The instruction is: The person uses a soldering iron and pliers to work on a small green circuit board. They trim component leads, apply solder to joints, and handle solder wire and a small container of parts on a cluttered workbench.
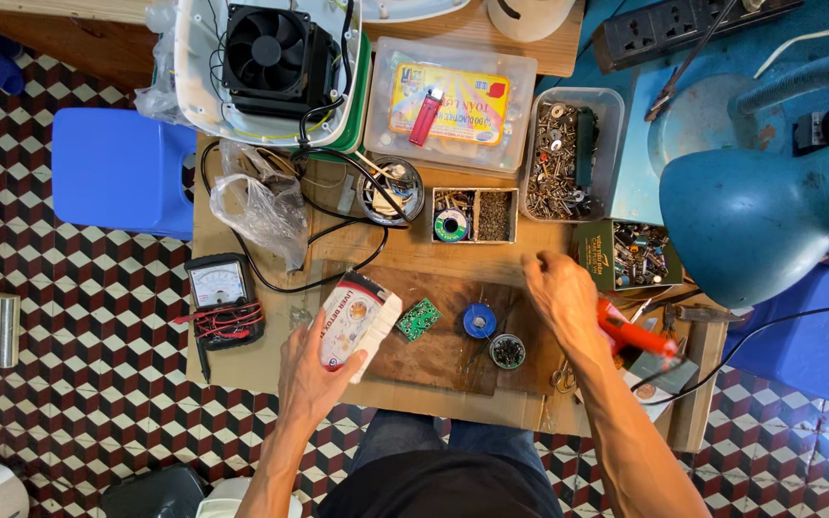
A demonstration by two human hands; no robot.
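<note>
My left hand [311, 376] grips a white rectangular device [357, 322] with a colourful label, held tilted over the brown wooden board [443, 350]. My right hand [556, 291] hovers over the board's right part with fingers curled inward near the far edge; whether it pinches anything is hidden. Between the hands lie a small green circuit board [418, 318], a blue solder spool [479, 319] and a small round tin [507, 351]. An orange-red soldering tool [633, 336] lies just right of my right wrist.
An analog multimeter [222, 295] with red and black leads sits at the left. Behind are a fan unit [271, 50], a plastic bag [261, 206], a clear box with a pink lighter [448, 101], a screws tub [561, 153], a blue lamp [755, 206] and a blue stool [122, 171].
</note>
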